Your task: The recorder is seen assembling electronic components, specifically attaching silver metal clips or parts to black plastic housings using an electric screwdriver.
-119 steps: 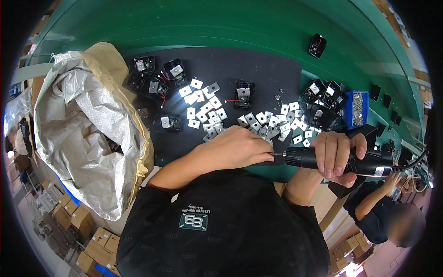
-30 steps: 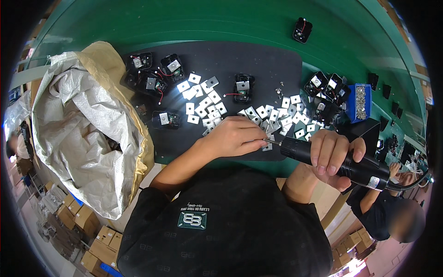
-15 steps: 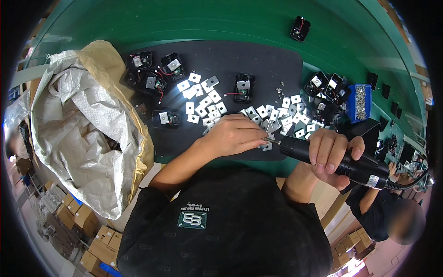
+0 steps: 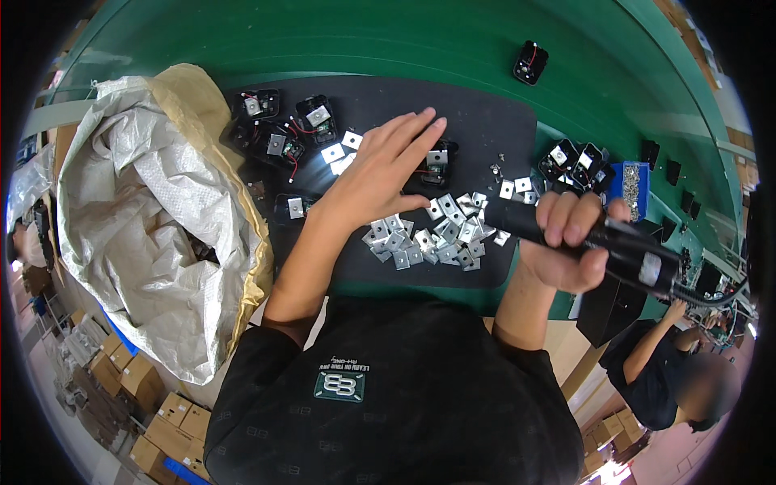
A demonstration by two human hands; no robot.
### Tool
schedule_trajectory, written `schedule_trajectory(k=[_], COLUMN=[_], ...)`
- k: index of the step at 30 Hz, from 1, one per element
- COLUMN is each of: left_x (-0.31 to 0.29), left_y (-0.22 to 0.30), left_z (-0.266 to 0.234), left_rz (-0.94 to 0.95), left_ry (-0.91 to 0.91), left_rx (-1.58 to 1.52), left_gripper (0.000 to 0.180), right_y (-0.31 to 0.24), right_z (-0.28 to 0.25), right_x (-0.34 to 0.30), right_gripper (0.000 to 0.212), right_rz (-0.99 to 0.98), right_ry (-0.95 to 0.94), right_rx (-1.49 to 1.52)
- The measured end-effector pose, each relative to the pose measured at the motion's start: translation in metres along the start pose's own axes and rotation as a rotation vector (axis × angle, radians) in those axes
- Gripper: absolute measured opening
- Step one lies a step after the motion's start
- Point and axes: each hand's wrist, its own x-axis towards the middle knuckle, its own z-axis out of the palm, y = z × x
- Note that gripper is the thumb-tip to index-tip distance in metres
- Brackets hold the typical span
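We hold one driver (image 4: 511, 218) in the right hand (image 4: 570, 241), fingers wrapped around its barrel, its nose at the right of the loose plates (image 4: 446, 230). We spread the left hand's (image 4: 380, 170) fingers wide, gripping nothing visible, partly covering one central case (image 4: 437, 178). We count over twenty loose plates, at least four left-side cases (image 4: 315, 121), one blue bin (image 4: 644, 186).

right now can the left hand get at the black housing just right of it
Likely yes: the left hand is spread and looks empty, its fingers partly overlap the black housing in view, and nothing seems in the way.
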Motion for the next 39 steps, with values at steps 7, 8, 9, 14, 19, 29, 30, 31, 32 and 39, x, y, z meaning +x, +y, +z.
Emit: schedule_trajectory(k=[7, 8, 9, 14, 19, 29, 30, 31, 32, 39], left_x=[0.005, 0.005, 0.005, 0.009, 0.01, 0.015, 0.015, 0.017, 0.018, 0.019], left_y=[-0.005, -0.005, -0.005, -0.003, -0.003, -0.003, -0.003, -0.004, -0.003, -0.005], left_z=[0.015, 0.016, 0.017, 0.021, 0.022, 0.022, 0.022, 0.022, 0.021, 0.018], left_rz=[0.018, 0.016, 0.012, -0.002, -0.031, -0.047, -0.053, -0.058, -0.058, -0.046], left_ry=[0.0, 0.002, 0.01, 0.036, 0.039, 0.031, 0.027, 0.023, 0.022, 0.029], left_rx=[-0.014, -0.014, -0.004, 0.007, 0.015, 0.004, -0.005, -0.016, -0.019, -0.026], left_gripper=[0.08, 0.08, 0.08, 0.079, 0.077, 0.071, 0.071, 0.07, 0.07, 0.07], right_y=[0.038, 0.042, 0.045, 0.049, 0.051, 0.054, 0.054, 0.054, 0.055, 0.06], right_z=[0.017, 0.019, 0.02, 0.02, 0.018, 0.015, 0.014, 0.013, 0.013, 0.015], right_x=[0.02, 0.021, 0.022, 0.023, 0.023, 0.023, 0.023, 0.023, 0.023, 0.026], right_gripper=[0.048, 0.047, 0.046, 0.046, 0.046, 0.042, 0.039, 0.039, 0.038, 0.038], right_rz=[-0.018, -0.032, -0.045, -0.029, -0.033, -0.033, -0.029, -0.028, -0.01, 0.028], right_ry=[0.16, 0.161, 0.163, 0.148, 0.143, 0.099, 0.077, 0.077, 0.048, -0.049], right_rx=[-0.16, -0.176, -0.193, -0.177, -0.185, -0.176, -0.16, -0.163, -0.165, -0.139])
